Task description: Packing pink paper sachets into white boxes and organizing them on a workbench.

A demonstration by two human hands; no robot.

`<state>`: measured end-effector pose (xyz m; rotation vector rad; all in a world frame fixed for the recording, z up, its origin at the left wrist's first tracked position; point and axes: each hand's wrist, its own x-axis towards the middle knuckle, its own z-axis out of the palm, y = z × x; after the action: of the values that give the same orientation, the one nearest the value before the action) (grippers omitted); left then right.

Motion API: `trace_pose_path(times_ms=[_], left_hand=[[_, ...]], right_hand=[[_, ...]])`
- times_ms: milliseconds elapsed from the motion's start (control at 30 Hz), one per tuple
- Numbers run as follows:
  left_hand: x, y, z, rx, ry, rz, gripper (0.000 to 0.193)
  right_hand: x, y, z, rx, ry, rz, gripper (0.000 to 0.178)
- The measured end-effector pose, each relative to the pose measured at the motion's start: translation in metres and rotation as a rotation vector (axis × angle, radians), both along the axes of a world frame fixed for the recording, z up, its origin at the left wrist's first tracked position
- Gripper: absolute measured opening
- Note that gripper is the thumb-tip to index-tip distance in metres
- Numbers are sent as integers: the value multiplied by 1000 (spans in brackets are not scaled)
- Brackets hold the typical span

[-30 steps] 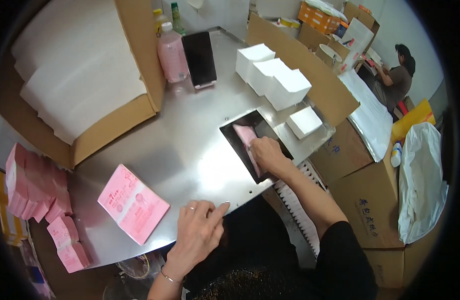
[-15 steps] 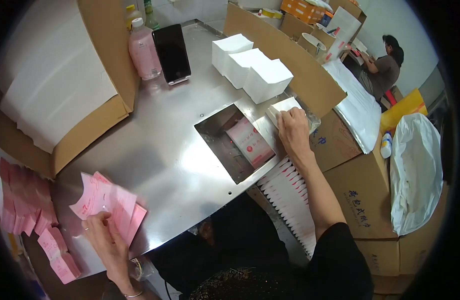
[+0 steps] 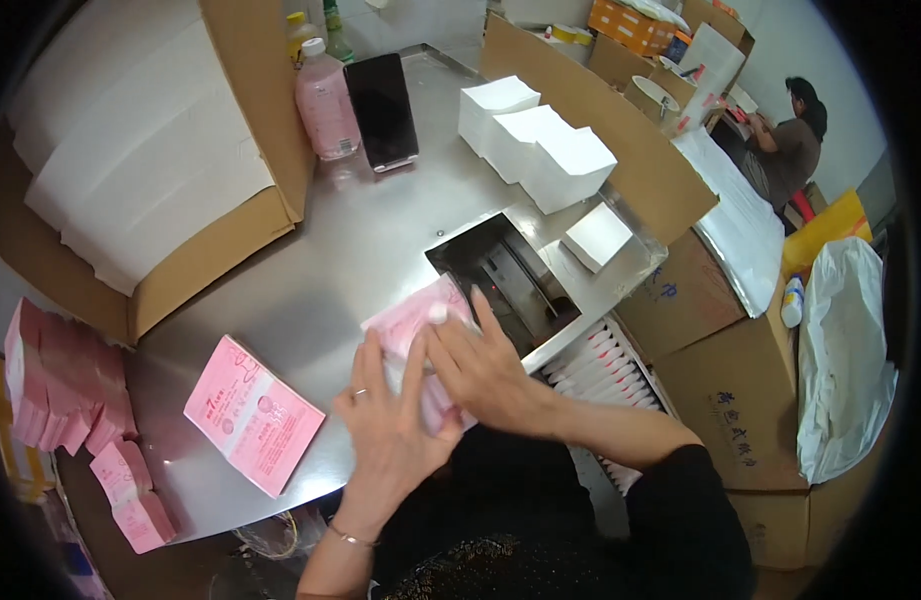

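Both my hands are together over the steel table, on a pink printed plastic wrapper beside the square opening. My left hand presses its fingers against the wrapper's near side, with a ring and a bracelet showing. My right hand lies over the wrapper's right part, forefinger stretched toward the opening. What is inside the wrapper is mostly covered by my fingers. A flat stack of pink printed wrappers lies left of my left hand. A small white paper stack sits right of the opening.
The square opening is cut into the steel table. Larger white paper stacks, a phone and a pink bottle stand behind. Pink bundles sit left. A box of packs is below right. Another person works far right.
My left hand has moved right from the wrapper stack, and my right hand left from the small white stack; they meet on a wrapper. The pink pack in the opening is gone. The view shifted.
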<state>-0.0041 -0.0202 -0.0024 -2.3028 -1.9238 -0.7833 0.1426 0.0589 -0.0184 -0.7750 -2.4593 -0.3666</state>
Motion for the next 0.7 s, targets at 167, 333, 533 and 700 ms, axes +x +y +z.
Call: trace_pose_path(times_ms=[167, 333, 533, 700], left_hand=[[-6, 10, -9, 28, -54, 126, 106], [-11, 3, -12, -124, -194, -10, 91], [-24, -7, -19, -9, -105, -4, 72], [-26, -1, -3, -110, -62, -72, 68]], right_hand=[[-31, -4, 7, -260, -181, 72, 23], [3, 4, 4, -474, 290, 244, 36], [25, 5, 54, -640, 700, 106, 41], [19, -25, 26, -233, 212, 332, 34]])
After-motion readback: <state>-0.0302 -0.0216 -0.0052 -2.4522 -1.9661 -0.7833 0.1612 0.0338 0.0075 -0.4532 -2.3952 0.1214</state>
